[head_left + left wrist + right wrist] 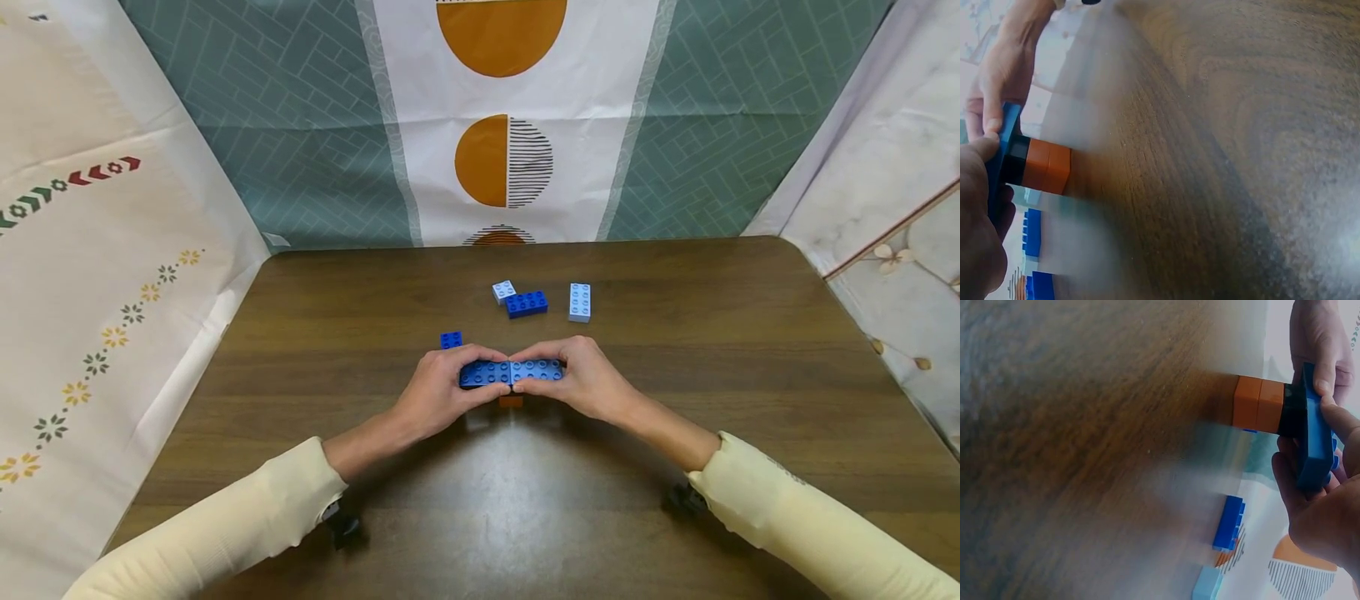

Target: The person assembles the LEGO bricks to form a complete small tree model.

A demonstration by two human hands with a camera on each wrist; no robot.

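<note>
Two blue toy bricks lie end to end in a row, a darker one (483, 374) on the left and a lighter one (537, 369) on the right. My left hand (437, 388) grips the darker brick between thumb and fingers. The lighter brick is held the same way by my right hand (597, 382), and the thumbs meet near the seam. Beneath the row, the right wrist view shows a black brick (1293, 410) atop two stacked orange bricks (1259, 405). That orange base (1047, 167) stands on the table in the left wrist view.
Behind the hands lie a small pale brick (503, 289), a long dark blue brick (527, 305) touching or very near it, and a long pale brick (580, 302). A small blue brick (451, 338) sits just beyond my left hand. Cloths hang around the wooden table (300, 333).
</note>
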